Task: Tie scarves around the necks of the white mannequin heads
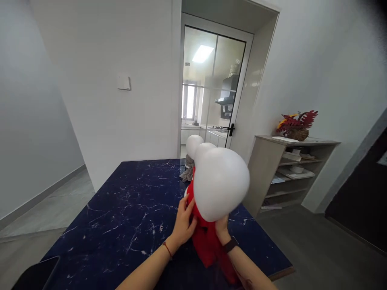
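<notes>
A large white balloon [222, 181] stands over the near right part of the table, with red cloth [207, 245] gathered beneath it and hanging towards me. My left hand [184, 223] grips the red cloth on the balloon's left side, its fingers curved round the fabric. On the other side, my right hand [223, 229] is at the cloth just under the balloon. The balloon covers its fingers, so their hold is hidden. Behind are a smaller white balloon [205, 149] and a farther white balloon [194, 144], beside a grey cloth [188, 171].
The dark blue marbled table [130, 201] spreads below my hands. A black object [36, 274] is at its near left corner. Beyond the far edge stands a glass door [208, 80]. To the right, a shelf unit [290, 161] carries a flower basket [298, 129].
</notes>
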